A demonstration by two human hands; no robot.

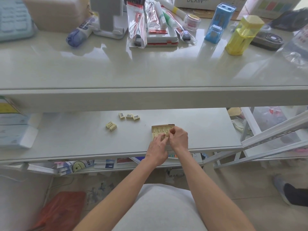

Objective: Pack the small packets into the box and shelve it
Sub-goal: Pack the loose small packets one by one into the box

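Observation:
A small open cardboard box (pixel 160 129) lies on the middle shelf (pixel 83 139), with rows of pale yellow packets inside. My left hand (pixel 157 150) and my right hand (pixel 179 139) meet over the box's near half, fingertips pinching a yellow packet (pixel 167 135) down among the others. Three loose packets (pixel 129 116) with barcodes lie in a row further back on the shelf. Two more packets (pixel 111 126) sit together to their left.
The upper shelf (pixel 150 72) overhangs, crowded at the back with bagged pens, a white stand, a blue sharpener (pixel 220 22) and a yellow one (pixel 242 35). Blue boxes (pixel 15 129) stand at the left. Metal shelf rails (pixel 275 135) slant at the right. A foot (pixel 290 192) rests on the floor.

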